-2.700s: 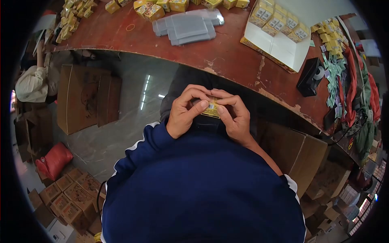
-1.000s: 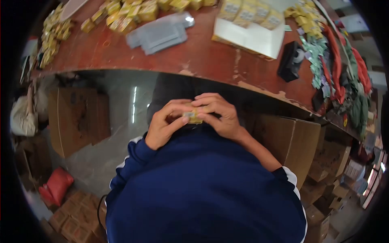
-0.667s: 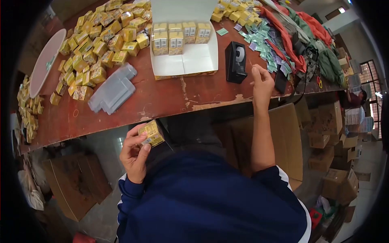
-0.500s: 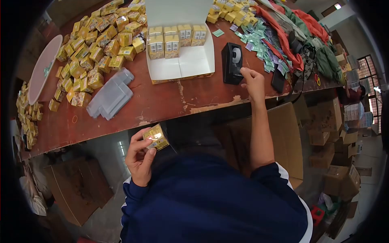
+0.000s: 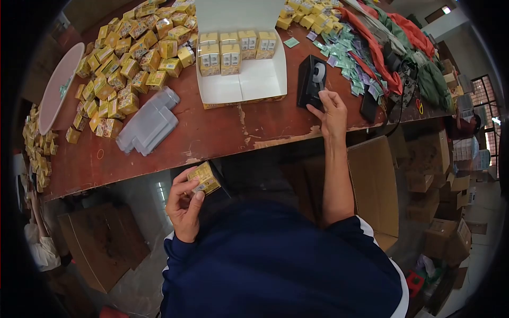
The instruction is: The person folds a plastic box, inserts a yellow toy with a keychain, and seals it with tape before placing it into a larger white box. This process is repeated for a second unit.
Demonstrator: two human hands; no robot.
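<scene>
My left hand (image 5: 184,206) holds a small yellow printed box (image 5: 205,177) in its fingers and thumb, below the table's front edge. A clear shiny film seems to cover the box. Over the table, my right hand (image 5: 334,114) is at the front end of a black tape dispenser (image 5: 306,87). Its fingertips are bent together where a pale strip of tape (image 5: 321,85) runs down from the roll. The strip's end is hidden by the fingers. Behind the dispenser's left side stands an open white display carton (image 5: 260,87) with several yellow boxes (image 5: 230,58) in its back part.
Many yellow boxes (image 5: 127,69) are heaped at the left of the red table (image 5: 212,138). Clear plastic trays (image 5: 151,124) and a pink basin (image 5: 61,87) lie there too. Green and purple packets (image 5: 344,53) and a phone (image 5: 368,106) are right. Another person's arm (image 5: 37,212) shows far left.
The view has shifted slightly. My right hand's fingers have changed pose at the dispenser, which has turned a little. My left hand has tilted the yellow box slightly. A person has appeared at far left.
</scene>
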